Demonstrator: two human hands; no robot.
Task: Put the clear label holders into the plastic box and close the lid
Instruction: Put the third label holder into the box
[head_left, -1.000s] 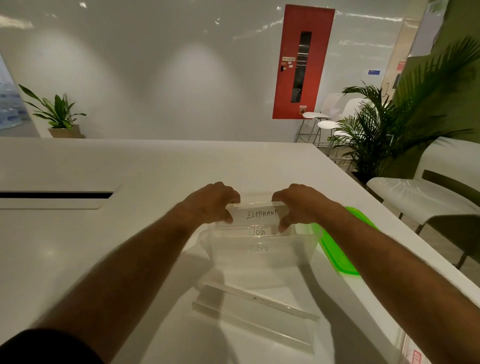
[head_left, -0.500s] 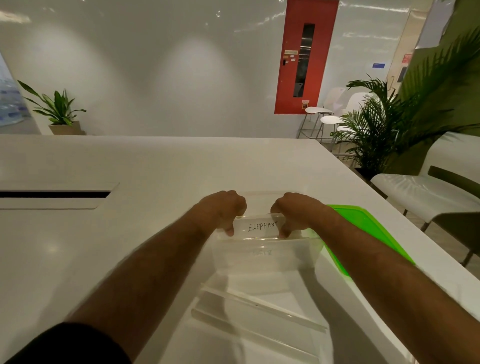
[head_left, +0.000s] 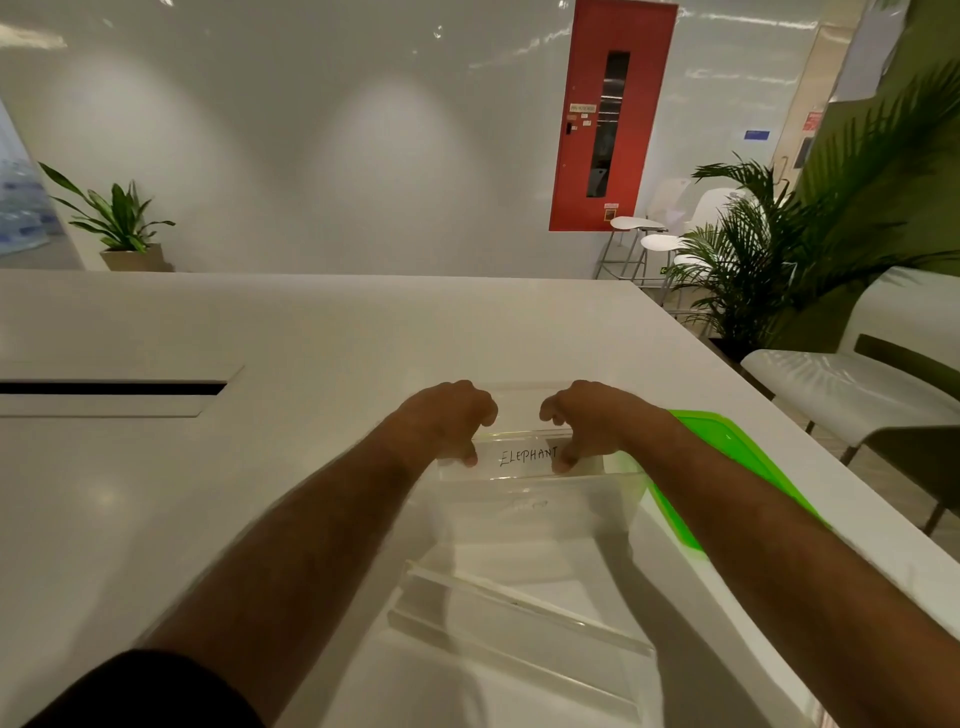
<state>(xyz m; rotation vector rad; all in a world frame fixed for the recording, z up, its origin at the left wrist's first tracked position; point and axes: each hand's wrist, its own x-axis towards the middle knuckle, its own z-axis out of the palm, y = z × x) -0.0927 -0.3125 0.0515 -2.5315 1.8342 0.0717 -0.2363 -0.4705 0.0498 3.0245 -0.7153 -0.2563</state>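
while the white table (head_left: 363, 332) spreads out beyond both hands, the clear plastic box (head_left: 530, 514) sits open directly under them, its near wall just below the thumbs. the green lid (head_left: 727, 457) lies flat beside the right forearm, not yet on. nearer the body than the hands, more clear label holders (head_left: 519, 613) wait on the table, lying slantwise.

the left hand (head_left: 447, 421) and right hand (head_left: 592, 421) each pinch one end of the holder marked "elephant" (head_left: 527, 456), thumbs on its near face and curled fingers behind it. it is inside the mouth of the box, between the two hands, standing on its long edge. its long axis runs side to side from one hand to the other, and the written face looks back toward the person. another holder seems to stand just in front of it; its writing is too faint to read.

to do this step well, i'd judge both ends should go down level, so the holder does not wedge crosswise, and it should settle snug against its neighbour before the fingers let go, leaving room for the rest.
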